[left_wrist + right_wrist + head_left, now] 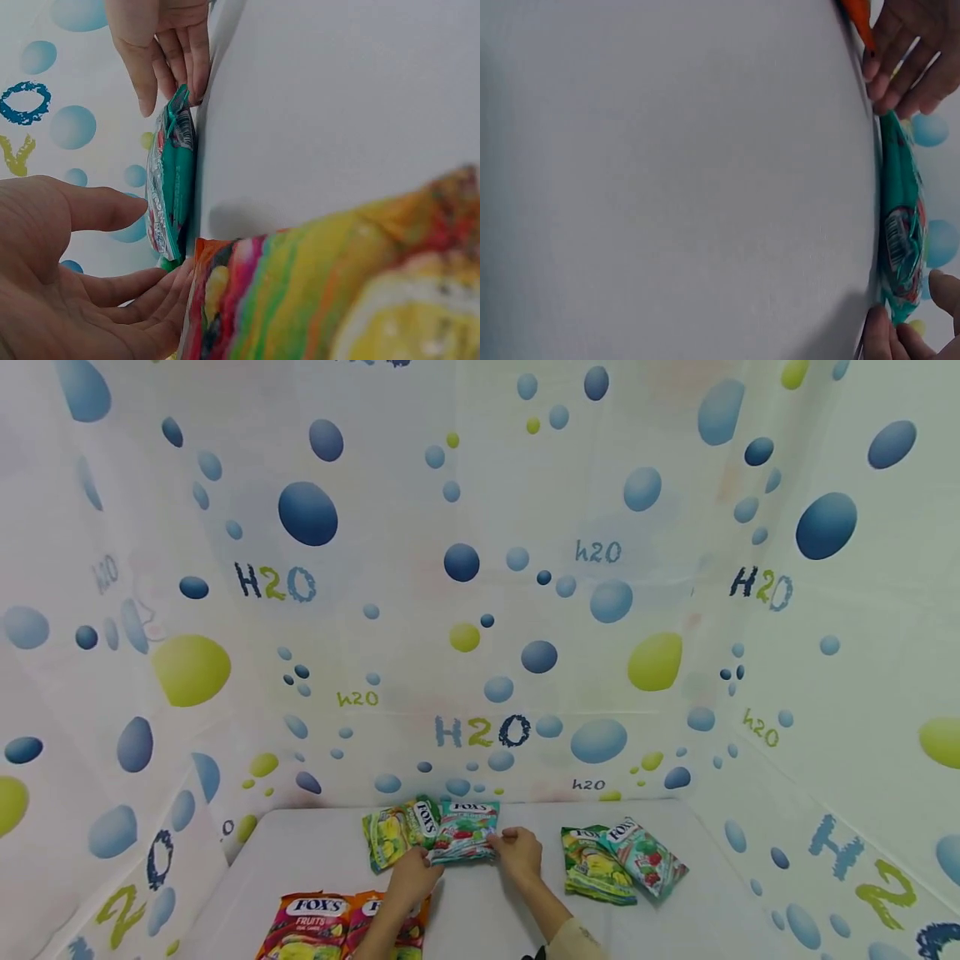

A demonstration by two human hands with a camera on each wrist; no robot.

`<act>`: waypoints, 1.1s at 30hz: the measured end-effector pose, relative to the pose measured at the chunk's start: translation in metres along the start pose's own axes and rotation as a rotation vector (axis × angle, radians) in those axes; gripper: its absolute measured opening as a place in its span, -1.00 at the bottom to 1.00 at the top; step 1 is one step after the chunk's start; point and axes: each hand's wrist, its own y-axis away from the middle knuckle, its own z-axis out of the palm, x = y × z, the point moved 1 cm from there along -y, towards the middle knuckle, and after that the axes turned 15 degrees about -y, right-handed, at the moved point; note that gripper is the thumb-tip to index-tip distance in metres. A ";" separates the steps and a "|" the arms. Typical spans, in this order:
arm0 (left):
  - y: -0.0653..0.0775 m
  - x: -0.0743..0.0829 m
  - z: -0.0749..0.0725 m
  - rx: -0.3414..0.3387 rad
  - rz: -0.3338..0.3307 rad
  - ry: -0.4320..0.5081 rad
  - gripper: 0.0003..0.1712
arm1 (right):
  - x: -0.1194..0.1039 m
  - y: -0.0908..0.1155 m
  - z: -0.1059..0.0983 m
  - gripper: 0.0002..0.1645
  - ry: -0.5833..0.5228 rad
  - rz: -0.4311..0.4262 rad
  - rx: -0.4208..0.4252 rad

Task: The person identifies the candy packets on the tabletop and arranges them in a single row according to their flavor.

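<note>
1. Bags in red (307,931), 2 of them, lie side by side at the near left of your white table (480,922); the leftmost reads FOX'S FRUITS, and your left forearm (384,922) crosses the other.
2. A yellow-green bag (392,837) lies farther back, left of centre, its FOX'S lettering turned sideways.
3. Your left hand (412,878), fingers extended and unclenched, touches the near left corner of the teal packet (465,835); the left wrist view shows its thumb spread away from the fingers.
4. That packet rests at the back of the table between your 2 hands, FOX'S along its far edge, red berries printed below.
5. Your right hand (520,853) meets the packet's right edge with relaxed, unclenched fingers, its thumb apart from the packet in the right wrist view.
6. At right, a teal bag (648,860) partly overlaps a yellow bag (596,875).
7. Behind, a bubble-patterned sheet (397,535) repeats "H2O" across its full width.
</note>
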 end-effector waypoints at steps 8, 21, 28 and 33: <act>-0.002 0.005 0.002 0.017 0.033 0.033 -0.45 | 0.000 -0.008 0.003 -0.66 0.031 0.017 -0.039; -0.020 0.003 0.010 0.031 -0.036 0.074 -0.46 | -0.007 -0.018 0.011 -0.50 0.080 0.013 -0.113; -0.023 -0.003 0.016 0.046 -0.025 0.117 -0.55 | -0.003 -0.023 0.008 -0.44 0.129 0.024 -0.096; -0.021 -0.001 0.017 0.046 -0.042 0.139 -0.62 | -0.001 -0.026 0.006 -0.48 0.123 0.039 -0.094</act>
